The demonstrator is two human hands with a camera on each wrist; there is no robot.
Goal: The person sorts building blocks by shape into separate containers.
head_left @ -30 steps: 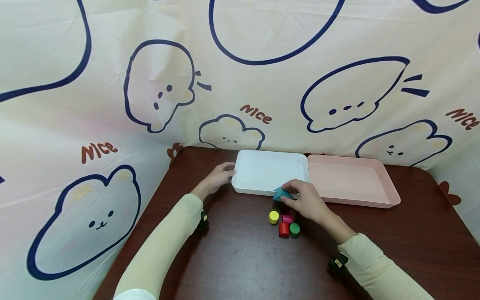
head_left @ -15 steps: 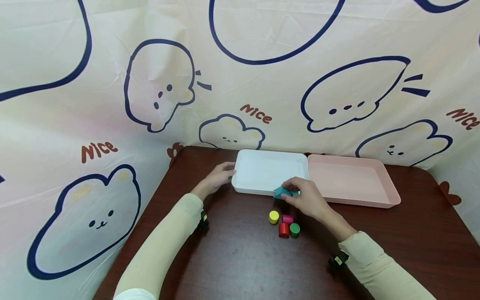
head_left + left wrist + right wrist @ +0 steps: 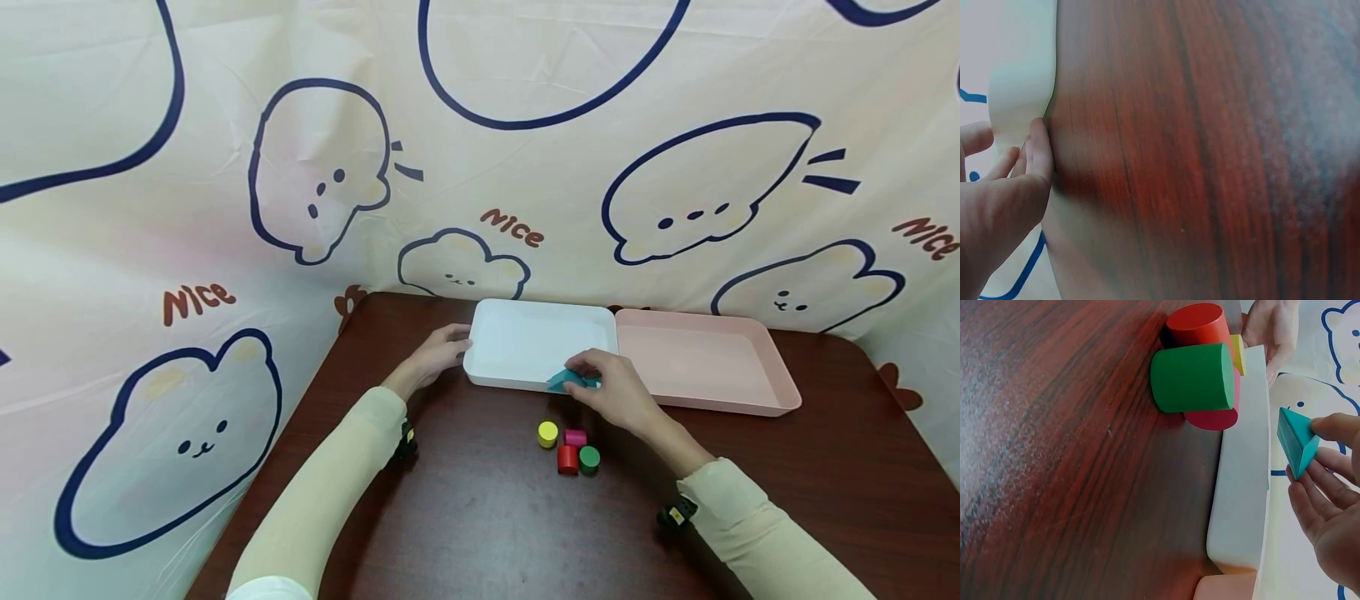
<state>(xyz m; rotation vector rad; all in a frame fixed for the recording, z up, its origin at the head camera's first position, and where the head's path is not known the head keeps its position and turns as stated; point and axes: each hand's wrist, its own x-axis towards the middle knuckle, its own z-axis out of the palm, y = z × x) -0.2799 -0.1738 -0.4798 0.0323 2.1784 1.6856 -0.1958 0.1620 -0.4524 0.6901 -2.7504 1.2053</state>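
Note:
A blue triangular prism block [image 3: 565,380] is pinched in the right hand [image 3: 615,390], raised at the front wall of the white tray [image 3: 540,337]. In the right wrist view, the thumb and fingertips grip the prism [image 3: 1296,439], and one pointed end faces away from the palm. At the white tray's left end, the left hand [image 3: 437,354] rests with its fingertips on the outer wall. The left wrist view shows these fingers [image 3: 1038,147] nearly straight against the tray wall [image 3: 1022,87], with the thumb apart from them.
In front of the white tray stand a yellow cylinder [image 3: 547,434], a magenta cylinder [image 3: 575,438], a red cylinder [image 3: 567,460] and a green cylinder [image 3: 589,460]. A pink tray [image 3: 720,406] adjoins the white one on the right. A printed cloth [image 3: 570,183] hangs behind the table.
The right hand has shifted slightly up and to the right, turning the prism in its fingers. The left hand, both trays and the cylinders look unmoved.

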